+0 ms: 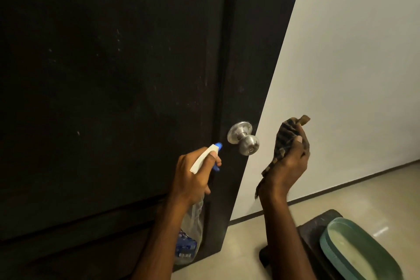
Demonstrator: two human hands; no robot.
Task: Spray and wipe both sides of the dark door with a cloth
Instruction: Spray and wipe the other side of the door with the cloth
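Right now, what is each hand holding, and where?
The left hand grips the spray bottle at its neck, finger on the trigger; right hand clutches the bunched cloth around its middle.

My door: matt dark wood, dusty | knob: brushed metal | my bottle: clear plastic | cloth: woven check
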